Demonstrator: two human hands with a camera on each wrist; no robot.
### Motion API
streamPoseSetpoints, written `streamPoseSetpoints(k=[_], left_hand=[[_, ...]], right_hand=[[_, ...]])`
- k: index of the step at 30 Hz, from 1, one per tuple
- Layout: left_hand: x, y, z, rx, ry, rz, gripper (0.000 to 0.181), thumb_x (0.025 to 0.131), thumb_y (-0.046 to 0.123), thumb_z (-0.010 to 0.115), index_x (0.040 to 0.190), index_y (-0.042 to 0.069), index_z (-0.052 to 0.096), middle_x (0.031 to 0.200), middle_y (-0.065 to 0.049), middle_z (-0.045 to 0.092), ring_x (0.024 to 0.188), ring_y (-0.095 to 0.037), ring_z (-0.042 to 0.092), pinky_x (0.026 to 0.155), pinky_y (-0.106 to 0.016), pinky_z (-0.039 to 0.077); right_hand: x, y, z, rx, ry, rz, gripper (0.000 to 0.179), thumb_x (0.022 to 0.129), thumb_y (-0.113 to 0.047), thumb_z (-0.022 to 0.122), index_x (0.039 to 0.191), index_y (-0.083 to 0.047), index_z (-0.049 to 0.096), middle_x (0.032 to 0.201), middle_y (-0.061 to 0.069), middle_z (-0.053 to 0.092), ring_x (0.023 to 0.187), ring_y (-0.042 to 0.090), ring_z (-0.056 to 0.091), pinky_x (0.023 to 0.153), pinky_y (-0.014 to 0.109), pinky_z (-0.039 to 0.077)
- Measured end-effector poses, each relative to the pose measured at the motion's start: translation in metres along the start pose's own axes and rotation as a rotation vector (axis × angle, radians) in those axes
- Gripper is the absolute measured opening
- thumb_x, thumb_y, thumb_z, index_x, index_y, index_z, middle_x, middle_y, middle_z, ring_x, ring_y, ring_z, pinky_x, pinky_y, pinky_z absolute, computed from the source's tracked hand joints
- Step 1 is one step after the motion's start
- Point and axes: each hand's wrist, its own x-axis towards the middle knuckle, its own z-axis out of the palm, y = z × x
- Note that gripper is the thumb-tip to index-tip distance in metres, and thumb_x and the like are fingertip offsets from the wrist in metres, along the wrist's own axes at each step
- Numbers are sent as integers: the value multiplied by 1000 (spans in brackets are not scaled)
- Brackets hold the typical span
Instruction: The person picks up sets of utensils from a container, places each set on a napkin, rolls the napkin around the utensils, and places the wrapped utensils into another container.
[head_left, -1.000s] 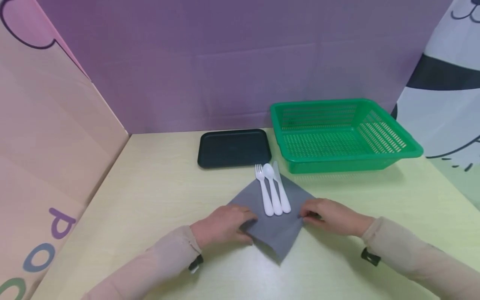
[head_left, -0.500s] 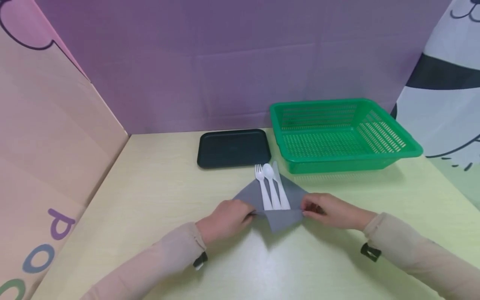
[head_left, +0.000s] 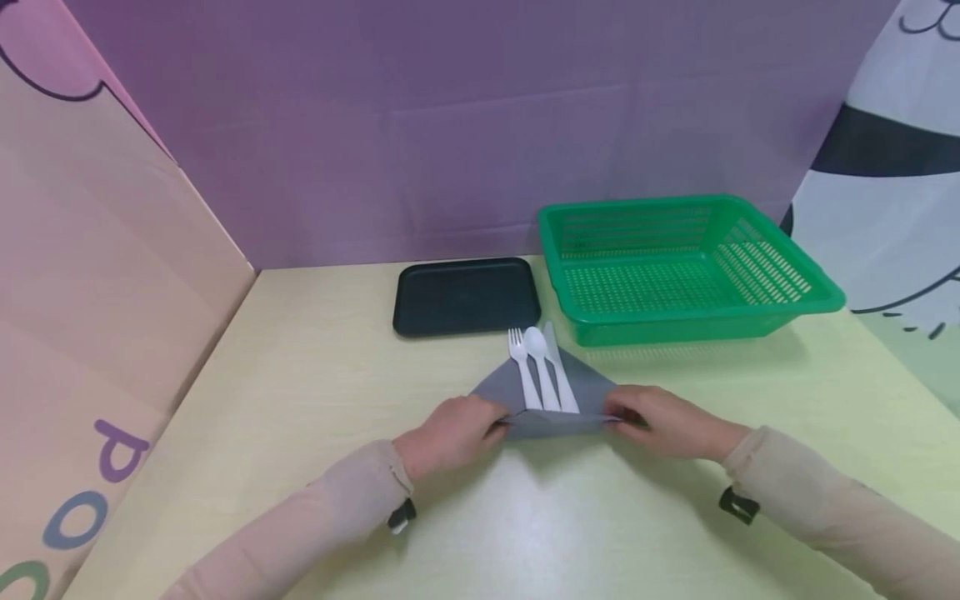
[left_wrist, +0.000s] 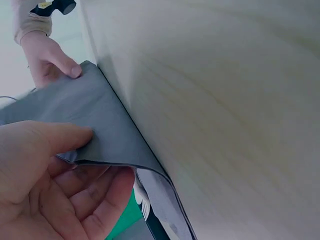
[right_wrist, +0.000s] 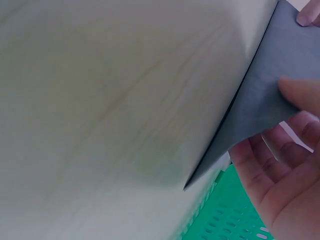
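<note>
A grey napkin (head_left: 555, 426) lies on the table with its near part folded up over the handle ends of the cutlery. Side by side on it are a white fork (head_left: 523, 367), a white spoon (head_left: 542, 367) and a white knife (head_left: 560, 371), their heads pointing away and past the napkin's far edge. My left hand (head_left: 453, 432) pinches the left end of the fold; the left wrist view shows the thumb (left_wrist: 70, 137) on top of the cloth. At the right end, my right hand (head_left: 663, 421) pinches the fold between thumb and fingers.
Behind the cutlery sits a black tray (head_left: 467, 331). A green perforated basket (head_left: 697, 315) stands at the back right of the pale table (head_left: 322, 367). Purple cloth (head_left: 420, 133) hangs along the table's far side.
Both hands have taken hold of the napkin's sides and folded its near corner up and away, over the handle ends. The fork, spoon and knife have stayed in place.
</note>
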Motion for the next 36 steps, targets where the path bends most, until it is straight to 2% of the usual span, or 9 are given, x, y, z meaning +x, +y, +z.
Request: streamPoseSetpoints(k=[6, 11, 16, 20, 26, 36], left_hand=[[-1, -4, -1, -83, -16, -50, 24, 88, 27, 64, 71, 12, 55, 59, 4, 52, 53, -7, 45, 48, -18, 36], [-1, -9, -3, -84, -11, -72, 27, 85, 26, 67, 69, 11, 52, 57, 4, 45, 53, -8, 40, 47, -19, 31], [1, -14, -4, -132, -27, -105, 26, 86, 23, 66, 68, 11, 52, 58, 3, 47, 55, -10, 42, 49, -20, 34], [3, -18, -5, -179, -29, -107, 25, 85, 21, 66, 67, 11, 53, 56, 5, 45, 55, -11, 43, 49, -21, 33], [6, -22, -7, -189, -22, -109, 24, 85, 21, 67, 68, 10, 54, 55, 6, 42, 53, -10, 41, 48, -19, 29], [12, -26, -6, -206, -8, -165, 17, 85, 22, 68, 75, 8, 63, 64, 0, 57, 58, -10, 47, 52, -20, 37]], right_hand=[[2, 3, 0, 42, 12, 9, 13, 89, -11, 60, 77, -12, 56, 66, -8, 53, 59, -4, 39, 53, 17, 42], [5, 6, 0, 56, 34, 28, 20, 90, -10, 58, 72, -12, 51, 63, -9, 45, 60, -2, 37, 52, 17, 39], [8, 7, 0, 45, 53, 48, 22, 90, -9, 58, 70, -12, 49, 62, -8, 44, 60, -1, 35, 53, 18, 37], [9, 7, 1, 64, 44, 111, 22, 90, -10, 58, 69, -11, 50, 61, -7, 44, 59, 0, 36, 52, 18, 36], [10, 7, 1, 83, 26, 194, 20, 90, -10, 57, 70, -9, 54, 60, -7, 45, 57, 2, 37, 51, 19, 35], [12, 3, 0, 64, 12, 247, 18, 90, -11, 56, 73, -6, 59, 61, -3, 51, 58, 5, 40, 53, 20, 36]])
